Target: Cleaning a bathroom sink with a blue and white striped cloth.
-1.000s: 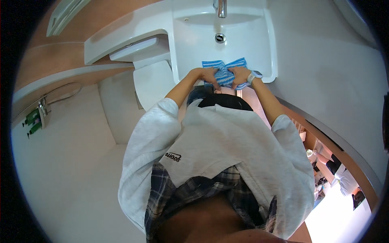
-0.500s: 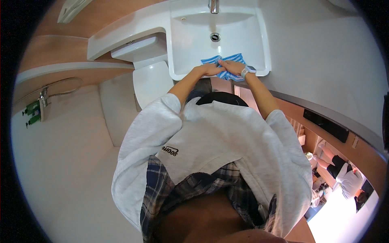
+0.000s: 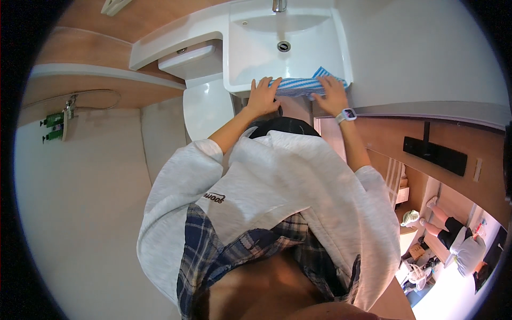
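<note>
A blue-and-white striped cloth (image 3: 295, 86) lies stretched sideways along the front rim of the white sink (image 3: 254, 64), partly hanging below it. At its left end, my left hand (image 3: 262, 96) grips the edge with fingers bent over the rim. My right hand (image 3: 333, 96) holds the other end, fingers curled over the fabric and thumb underneath. One corner of the cloth sticks up beside the right fingers. A watch with a pale strap (image 3: 346, 115) is on my right wrist.
A chrome faucet (image 3: 279, 5) stands at the sink's back, above the drain (image 3: 284, 47). The white toilet (image 3: 208, 111) is close on the left. Green bottles (image 3: 53, 127) hang by the shower at far left. Through the doorway at right, another person (image 3: 463, 246) is visible.
My hands were together on the bunched cloth; now they are apart, left hand moved left and right hand moved right. The cloth has been spread out along the sink's front rim.
</note>
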### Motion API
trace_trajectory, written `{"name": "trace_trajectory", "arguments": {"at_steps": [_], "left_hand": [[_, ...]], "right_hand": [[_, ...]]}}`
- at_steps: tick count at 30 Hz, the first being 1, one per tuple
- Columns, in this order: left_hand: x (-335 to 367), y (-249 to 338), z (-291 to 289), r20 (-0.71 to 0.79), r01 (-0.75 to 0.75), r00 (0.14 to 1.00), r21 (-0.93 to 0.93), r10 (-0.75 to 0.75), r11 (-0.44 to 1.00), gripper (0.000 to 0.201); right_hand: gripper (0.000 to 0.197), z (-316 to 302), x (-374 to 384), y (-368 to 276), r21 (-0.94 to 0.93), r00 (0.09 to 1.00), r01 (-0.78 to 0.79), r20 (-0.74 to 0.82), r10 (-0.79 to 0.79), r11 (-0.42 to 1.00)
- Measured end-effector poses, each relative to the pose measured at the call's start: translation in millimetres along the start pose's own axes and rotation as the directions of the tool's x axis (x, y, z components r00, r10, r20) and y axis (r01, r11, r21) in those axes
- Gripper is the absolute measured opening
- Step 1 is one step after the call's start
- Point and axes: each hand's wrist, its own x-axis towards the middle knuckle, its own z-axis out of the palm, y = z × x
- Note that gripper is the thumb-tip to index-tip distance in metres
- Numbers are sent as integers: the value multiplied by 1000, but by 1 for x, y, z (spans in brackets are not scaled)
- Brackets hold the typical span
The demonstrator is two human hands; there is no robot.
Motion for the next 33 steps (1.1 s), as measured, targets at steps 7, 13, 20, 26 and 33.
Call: {"name": "trace_trajectory", "arguments": {"at_steps": [7,13,20,26,33], "left_hand": [[11,12,3,47,-11,999,-50,13,999,62],[-26,-17,-14,-66,59,996,49,-56,997,58],[-110,-53,-30,-249,415,891,105,-380,904,56],[-139,-82,-9,23,517,799,-534,-600,669,51],[-89,-99,1,-18,279,774,-887,-633,367,52]], "right_hand": [[67,0,15,16,-104,978,-71,188,89,992],[72,12,23,-42,-96,988,105,125,-92,990],[80,51,44,-104,58,946,220,232,-227,974],[92,74,57,-159,93,894,248,361,-265,964],[92,123,101,-225,194,868,-9,488,-89,981]]}}
